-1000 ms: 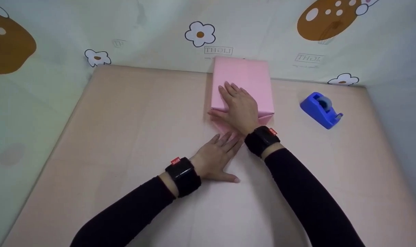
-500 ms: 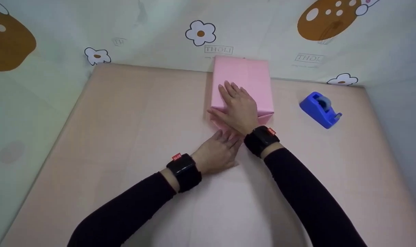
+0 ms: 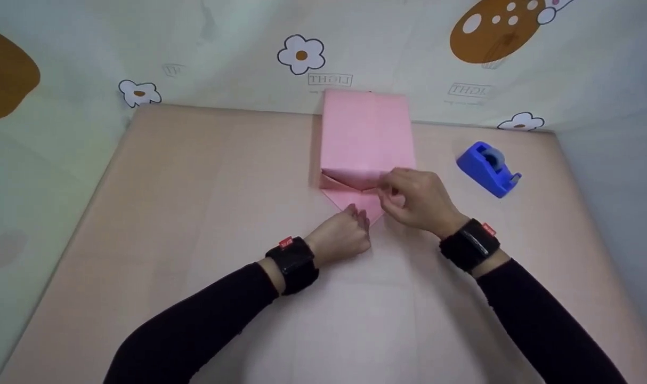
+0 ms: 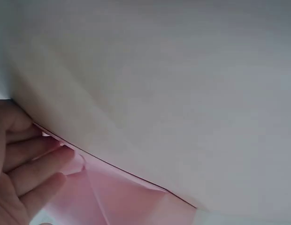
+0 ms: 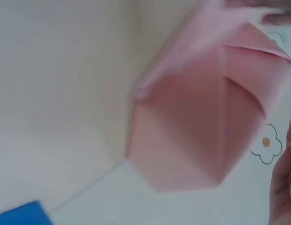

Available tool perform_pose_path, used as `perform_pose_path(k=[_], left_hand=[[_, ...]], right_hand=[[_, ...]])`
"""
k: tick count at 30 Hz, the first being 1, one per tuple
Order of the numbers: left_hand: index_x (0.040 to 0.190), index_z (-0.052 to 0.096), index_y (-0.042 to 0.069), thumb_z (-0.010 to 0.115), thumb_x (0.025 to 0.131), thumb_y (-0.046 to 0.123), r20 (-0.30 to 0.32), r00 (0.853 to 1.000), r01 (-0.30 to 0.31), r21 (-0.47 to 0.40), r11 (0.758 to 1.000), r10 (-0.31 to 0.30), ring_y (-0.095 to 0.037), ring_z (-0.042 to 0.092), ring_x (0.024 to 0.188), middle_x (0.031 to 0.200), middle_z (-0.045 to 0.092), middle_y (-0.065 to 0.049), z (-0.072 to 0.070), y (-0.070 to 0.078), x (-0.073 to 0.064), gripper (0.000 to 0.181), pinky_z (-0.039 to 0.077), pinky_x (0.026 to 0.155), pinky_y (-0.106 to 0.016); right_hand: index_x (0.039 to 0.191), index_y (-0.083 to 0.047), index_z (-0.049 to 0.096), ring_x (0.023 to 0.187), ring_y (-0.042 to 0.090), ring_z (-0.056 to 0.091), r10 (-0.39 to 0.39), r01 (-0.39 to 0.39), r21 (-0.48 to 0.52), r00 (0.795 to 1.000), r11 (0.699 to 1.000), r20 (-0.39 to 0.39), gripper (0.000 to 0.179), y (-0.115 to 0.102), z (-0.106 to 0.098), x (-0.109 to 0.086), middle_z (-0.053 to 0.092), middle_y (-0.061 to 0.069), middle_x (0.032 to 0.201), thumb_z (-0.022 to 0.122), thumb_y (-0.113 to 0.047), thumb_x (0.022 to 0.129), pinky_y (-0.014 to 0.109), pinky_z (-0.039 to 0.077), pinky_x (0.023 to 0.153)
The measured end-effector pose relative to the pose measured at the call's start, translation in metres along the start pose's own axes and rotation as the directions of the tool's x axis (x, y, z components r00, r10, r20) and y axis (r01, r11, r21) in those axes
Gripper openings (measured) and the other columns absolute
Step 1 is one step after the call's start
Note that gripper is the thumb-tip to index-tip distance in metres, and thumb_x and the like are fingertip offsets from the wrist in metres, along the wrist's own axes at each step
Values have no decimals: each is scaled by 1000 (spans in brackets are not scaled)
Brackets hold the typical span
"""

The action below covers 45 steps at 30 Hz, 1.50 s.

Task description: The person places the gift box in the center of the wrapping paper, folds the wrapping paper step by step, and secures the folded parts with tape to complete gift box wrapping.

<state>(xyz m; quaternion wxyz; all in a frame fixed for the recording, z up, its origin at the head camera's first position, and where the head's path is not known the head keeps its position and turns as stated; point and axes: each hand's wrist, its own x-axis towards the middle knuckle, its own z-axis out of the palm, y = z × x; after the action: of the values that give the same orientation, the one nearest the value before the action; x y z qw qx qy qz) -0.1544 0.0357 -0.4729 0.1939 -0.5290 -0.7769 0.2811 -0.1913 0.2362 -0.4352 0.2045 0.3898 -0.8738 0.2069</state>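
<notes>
A box wrapped in pink paper (image 3: 366, 128) lies at the back of the table, its near end facing me. From that end a pointed paper flap (image 3: 350, 198) spreads toward me, with folds showing in the right wrist view. My left hand (image 3: 340, 238) holds the flap near its tip, fingers bent; in the left wrist view its fingers (image 4: 37, 168) lie along the pink paper. My right hand (image 3: 422, 200) hovers by the box's near right corner, thumb and index finger curved and apart. In the right wrist view it shows only at the right edge, off the paper.
A blue tape dispenser (image 3: 488, 168) with a roll of tape stands to the right of the box. Behind the box rises a pale curtain (image 3: 238, 64) printed with flowers. The pale pink tabletop (image 3: 195, 213) stretches to both sides.
My right hand has lifted off the box top and moved right to its near corner, uncovering the flap. My left hand's fingers have curled in from lying flat. The view has shifted slightly.
</notes>
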Motion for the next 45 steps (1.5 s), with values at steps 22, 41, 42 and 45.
perform_pose_path(k=[22,41,42,45], left_hand=[[92,75,16,57,96,6,-136,990,13,-177,984,-37,-11,66,71,79,72,5,14,-24,-2,21,55,76,-24],[145,58,18,69,95,38,-55,801,356,-757,548,-596,-32,43,148,154,52,-10,31,-60,0,55,28,127,-47],[144,59,19,66,96,40,-41,793,368,-763,532,-607,-31,44,147,152,54,-9,32,-61,1,53,29,126,-47],[135,67,21,61,99,42,-42,767,397,-753,525,-640,-29,53,140,143,63,-7,31,-63,6,43,36,122,-47]], right_hand=[[91,-7,68,63,17,59,-316,454,-446,881,771,351,16,3,25,-38,66,1,77,64,6,81,29,46,46],[111,-6,69,92,23,74,19,-6,-309,999,951,39,14,14,23,-26,76,7,104,63,-9,98,38,63,71],[111,-6,69,94,22,74,33,-22,-298,999,954,33,15,14,23,-25,76,7,104,63,-9,99,38,63,72],[112,-5,71,96,23,74,72,-67,-273,997,960,11,16,13,24,-21,76,7,104,65,-9,98,39,63,75]])
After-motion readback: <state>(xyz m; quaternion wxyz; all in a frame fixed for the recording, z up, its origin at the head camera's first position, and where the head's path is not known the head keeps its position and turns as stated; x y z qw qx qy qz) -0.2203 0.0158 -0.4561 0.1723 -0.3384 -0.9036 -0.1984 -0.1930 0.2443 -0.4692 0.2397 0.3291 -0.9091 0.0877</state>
